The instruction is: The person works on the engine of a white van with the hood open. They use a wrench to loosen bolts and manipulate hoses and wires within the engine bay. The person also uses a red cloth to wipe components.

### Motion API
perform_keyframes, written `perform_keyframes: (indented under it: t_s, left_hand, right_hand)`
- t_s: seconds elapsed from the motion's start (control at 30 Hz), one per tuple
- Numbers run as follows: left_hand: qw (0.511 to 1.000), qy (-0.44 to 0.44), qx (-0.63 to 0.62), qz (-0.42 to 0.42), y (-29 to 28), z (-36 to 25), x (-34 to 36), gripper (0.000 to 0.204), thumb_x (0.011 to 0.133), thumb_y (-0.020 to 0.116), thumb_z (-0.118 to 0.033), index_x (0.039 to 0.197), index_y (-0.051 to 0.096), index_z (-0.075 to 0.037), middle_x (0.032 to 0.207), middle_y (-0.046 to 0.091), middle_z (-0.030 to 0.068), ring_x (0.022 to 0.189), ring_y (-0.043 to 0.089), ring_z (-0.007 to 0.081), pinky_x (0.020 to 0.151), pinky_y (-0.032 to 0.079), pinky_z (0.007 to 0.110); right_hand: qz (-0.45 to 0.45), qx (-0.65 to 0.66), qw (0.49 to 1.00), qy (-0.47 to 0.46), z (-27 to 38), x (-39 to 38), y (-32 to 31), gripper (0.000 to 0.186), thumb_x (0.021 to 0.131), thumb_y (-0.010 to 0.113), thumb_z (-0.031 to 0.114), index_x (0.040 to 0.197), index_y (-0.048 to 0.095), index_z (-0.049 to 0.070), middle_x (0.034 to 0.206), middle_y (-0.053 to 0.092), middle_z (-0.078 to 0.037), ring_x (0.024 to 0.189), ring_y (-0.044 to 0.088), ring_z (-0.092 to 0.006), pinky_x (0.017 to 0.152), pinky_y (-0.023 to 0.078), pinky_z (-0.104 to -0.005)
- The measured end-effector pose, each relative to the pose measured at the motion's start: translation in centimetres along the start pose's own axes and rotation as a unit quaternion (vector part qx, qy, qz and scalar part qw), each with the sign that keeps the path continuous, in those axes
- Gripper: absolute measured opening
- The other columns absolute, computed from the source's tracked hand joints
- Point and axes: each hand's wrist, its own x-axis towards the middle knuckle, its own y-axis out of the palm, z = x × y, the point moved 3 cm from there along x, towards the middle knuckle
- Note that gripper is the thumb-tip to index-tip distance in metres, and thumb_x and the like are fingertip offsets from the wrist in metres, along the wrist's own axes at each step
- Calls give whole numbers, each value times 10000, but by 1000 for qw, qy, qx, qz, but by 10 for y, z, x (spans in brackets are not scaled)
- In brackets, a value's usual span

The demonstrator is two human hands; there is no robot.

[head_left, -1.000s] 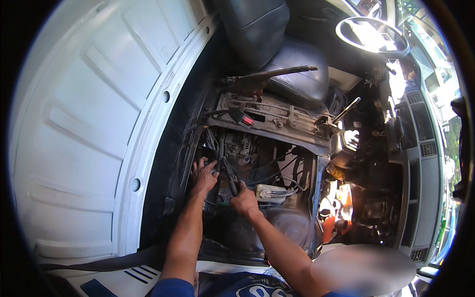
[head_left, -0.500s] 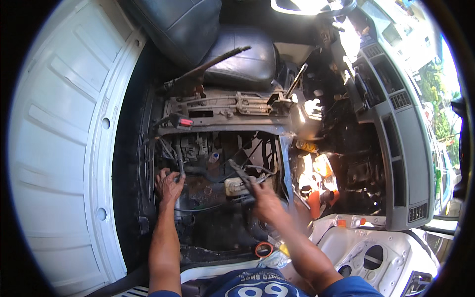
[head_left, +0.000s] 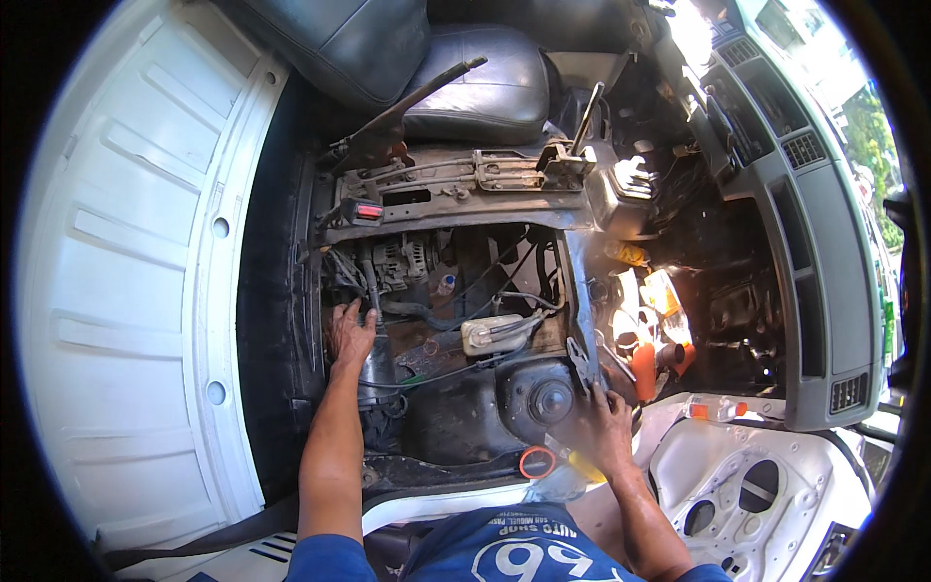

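Observation:
My left hand (head_left: 351,338) rests at the left side of the engine bay, fingers apart, beside a dark hose (head_left: 371,281) and a black cylindrical part (head_left: 380,364). What its fingertips touch underneath is hidden. My right hand (head_left: 613,427) is at the right edge of the opening, closed on the handle end of a pair of pliers (head_left: 579,361). The pliers' jaws point away from me, over the blue-grey edge strip (head_left: 580,315). Between my hands sit a whitish plastic reservoir (head_left: 492,335) and a thin cable (head_left: 427,381).
A small blue-capped bottle (head_left: 446,284) stands among the engine parts. Beyond the opening are a seat bracket (head_left: 456,199) and a black seat (head_left: 485,82). An orange ring (head_left: 536,463) lies near me. Bottles (head_left: 713,407) and a white door panel (head_left: 747,485) are at right.
My right hand has moved right and nearer to me with the pliers, away from the reservoir. My left hand stays by the hose. The view has shifted slightly.

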Motion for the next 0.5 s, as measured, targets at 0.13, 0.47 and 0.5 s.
perform_keyframes:
  t_s: [0.13, 0.47, 0.5]
  left_hand:
    - [998, 39, -45, 6, -1, 12, 1, 467, 910, 652, -381, 1255, 644, -66, 1240, 584, 192, 1189, 536, 406, 1018, 433, 477]
    - [993, -79, -17, -87, -5, 4, -5, 366, 994, 503, -317, 1180, 637, -33, 1194, 587, 198, 1128, 560, 412, 936, 470, 495]
    - [994, -81, -24, -75, -7, 0, -6, 364, 994, 501, -323, 1164, 637, -30, 1192, 584, 200, 1120, 563, 415, 926, 473, 499]
  right_hand:
    - [-1, 77, 997, 25, -4, -3, -2, 823, 840, 728, 218, 1534, 314, 64, 1353, 454, -240, 1222, 449, -432, 1085, 346, -508]
    - [-46, 122, 981, -147, 87, 64, -18, 436, 881, 688, 131, 1298, 597, 42, 1211, 586, -216, 1162, 539, -382, 1022, 427, -450]
    - [-1, 160, 965, -206, 108, 85, 2, 394, 881, 664, 106, 1267, 613, 44, 1140, 609, -206, 1087, 577, -379, 961, 465, -436]
